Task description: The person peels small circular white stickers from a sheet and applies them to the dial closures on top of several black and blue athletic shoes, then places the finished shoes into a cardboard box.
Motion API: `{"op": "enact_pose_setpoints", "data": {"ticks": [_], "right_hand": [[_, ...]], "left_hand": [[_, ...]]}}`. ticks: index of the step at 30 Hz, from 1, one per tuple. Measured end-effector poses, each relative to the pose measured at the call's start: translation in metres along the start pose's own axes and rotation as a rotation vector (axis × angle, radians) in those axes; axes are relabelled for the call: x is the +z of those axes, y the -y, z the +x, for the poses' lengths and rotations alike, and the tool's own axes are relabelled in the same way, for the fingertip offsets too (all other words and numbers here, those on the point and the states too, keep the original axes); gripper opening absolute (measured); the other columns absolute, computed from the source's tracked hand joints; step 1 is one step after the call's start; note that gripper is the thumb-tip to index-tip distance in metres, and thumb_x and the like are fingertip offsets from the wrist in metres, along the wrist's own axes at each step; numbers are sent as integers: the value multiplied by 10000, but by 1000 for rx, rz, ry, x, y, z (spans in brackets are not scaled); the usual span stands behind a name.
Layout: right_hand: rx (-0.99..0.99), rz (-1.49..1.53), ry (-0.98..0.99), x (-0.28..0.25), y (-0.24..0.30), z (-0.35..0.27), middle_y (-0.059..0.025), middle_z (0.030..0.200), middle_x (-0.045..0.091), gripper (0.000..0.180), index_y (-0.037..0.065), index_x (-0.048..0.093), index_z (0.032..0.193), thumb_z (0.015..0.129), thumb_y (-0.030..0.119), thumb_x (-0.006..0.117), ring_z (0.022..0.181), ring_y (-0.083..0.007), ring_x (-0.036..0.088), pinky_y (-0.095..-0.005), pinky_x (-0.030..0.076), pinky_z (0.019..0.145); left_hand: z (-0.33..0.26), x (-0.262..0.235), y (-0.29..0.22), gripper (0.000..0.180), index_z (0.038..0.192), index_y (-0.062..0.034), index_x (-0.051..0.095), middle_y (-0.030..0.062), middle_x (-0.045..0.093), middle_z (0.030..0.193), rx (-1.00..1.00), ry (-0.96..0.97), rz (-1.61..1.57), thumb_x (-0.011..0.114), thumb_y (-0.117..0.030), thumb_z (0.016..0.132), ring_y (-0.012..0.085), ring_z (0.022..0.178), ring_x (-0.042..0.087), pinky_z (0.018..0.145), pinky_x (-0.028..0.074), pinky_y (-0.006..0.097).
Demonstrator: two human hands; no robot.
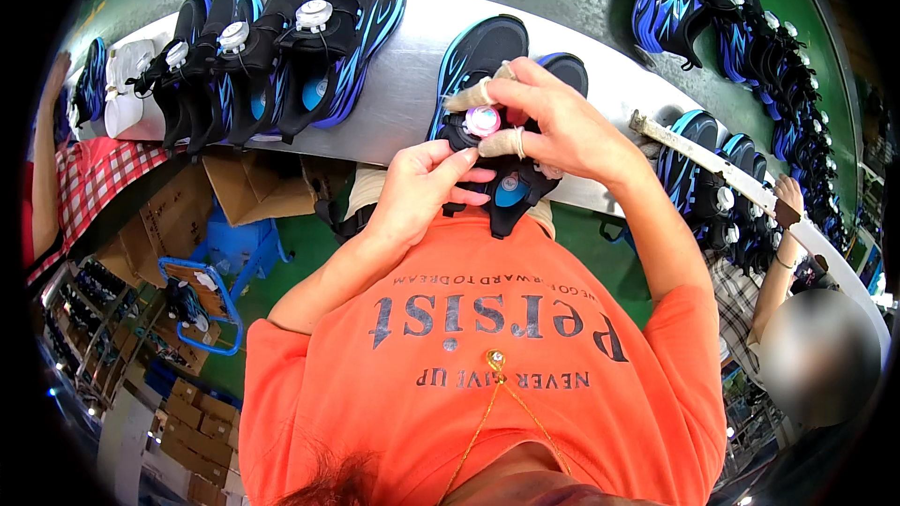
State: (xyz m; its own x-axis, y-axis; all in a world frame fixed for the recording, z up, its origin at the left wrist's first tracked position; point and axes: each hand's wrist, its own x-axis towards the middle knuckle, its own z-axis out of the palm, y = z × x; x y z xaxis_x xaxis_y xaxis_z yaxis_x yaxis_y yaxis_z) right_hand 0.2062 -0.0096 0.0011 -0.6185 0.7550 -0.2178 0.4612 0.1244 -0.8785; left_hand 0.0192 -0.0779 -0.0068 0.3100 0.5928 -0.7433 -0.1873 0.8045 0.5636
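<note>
A black sneaker (pixel 487 47) with blue-purple sole edges lies on the metal bench in front of me, its heel opening toward my body. On its upper sits a round, shiny pinkish dial (pixel 483 121). My right hand (pixel 567 126), with beige covers on thumb and fingers, closes around that dial from the right. My left hand (pixel 422 183) pinches the black strap beside the dial from the lower left; its fingertips partly hide the contact. Beyond the right hand, a second sneaker (pixel 565 70) is partly covered.
Several matching sneakers with white dials (pixel 312 16) stand in a row on the bench (pixel 417 47) to the left. More sneakers (pixel 689 145) are at the right and along a far line. A co-worker's arm (pixel 790 234) shows at right, another person's checked clothing (pixel 98 178) at left. Cardboard boxes (pixel 248 189) sit below.
</note>
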Motion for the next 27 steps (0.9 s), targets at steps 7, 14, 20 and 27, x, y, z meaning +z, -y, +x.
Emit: {"op": "enact_pose_setpoints", "data": {"ticks": [7, 14, 20, 27], "right_hand": [[157, -101, -180, 27, 4, -14, -121, 841, 522, 316, 142, 651, 1084, 772, 172, 688, 800, -303, 581, -382, 476, 699], [25, 117, 90, -11, 1, 12, -19, 853, 431, 392, 149, 665, 1138, 759, 197, 754, 693, -119, 458, -271, 418, 612], [49, 71, 110, 0, -5, 17, -44, 830, 414, 333, 121, 674, 1018, 696, 169, 743, 690, -147, 475, -276, 407, 593], [-4, 158, 174, -9, -9, 19, -48, 847, 475, 331, 119, 669, 1042, 716, 144, 724, 741, -181, 499, -271, 425, 657]], "left_hand": [[2, 2, 3, 264, 1132, 86, 562, 147, 628, 1094, 6, 7, -28, 490, -107, 968, 219, 999, 650, 746, 587, 301], [3, -2, -2, 268, 1112, 91, 565, 151, 629, 1083, -2, 17, -5, 473, -121, 976, 239, 988, 656, 732, 594, 311], [4, -2, 1, 273, 1103, 101, 564, 157, 629, 1071, -23, -1, -37, 455, -115, 976, 241, 988, 656, 738, 598, 317], [5, -5, 0, 289, 1135, 102, 565, 151, 629, 1082, -47, 21, -35, 462, -115, 974, 241, 1001, 650, 757, 596, 323]]}}
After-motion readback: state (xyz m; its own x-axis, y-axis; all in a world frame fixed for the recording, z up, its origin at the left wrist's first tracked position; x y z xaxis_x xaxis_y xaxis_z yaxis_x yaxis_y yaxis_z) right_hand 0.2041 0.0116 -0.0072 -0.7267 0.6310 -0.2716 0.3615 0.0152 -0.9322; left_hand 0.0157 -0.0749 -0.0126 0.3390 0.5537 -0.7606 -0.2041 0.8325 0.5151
